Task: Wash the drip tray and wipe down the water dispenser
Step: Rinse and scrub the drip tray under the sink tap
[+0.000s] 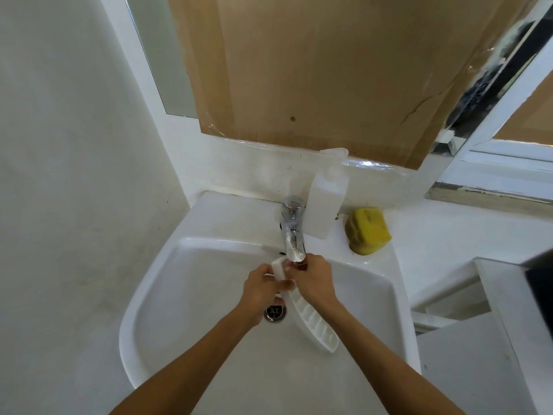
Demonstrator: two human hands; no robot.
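At the centre of the frame, both hands clasp the white drip tray point(311, 320) over the white sink point(185, 283), directly under the chrome faucet point(293, 232). The left hand point(261, 290) grips its upper end; the right hand point(314, 280) curls around it beside the spout (fingertips hidden). A yellow sponge point(368, 230) sits right of centre, beside a white soap bottle point(326, 199).

place: you're in a home bathroom or washroom
basin: white ceramic sink point(167, 283) with drain point(275, 313), chrome tap point(292, 226) at the back
wall: mirror point(161, 55) in a white frame, mostly covered by taped cardboard point(329, 70)
supplies: white pump bottle point(326, 199) and yellow sponge point(367, 230) on the sink's back ledge
finish: plain white walls, white surface point(449, 229) right of you
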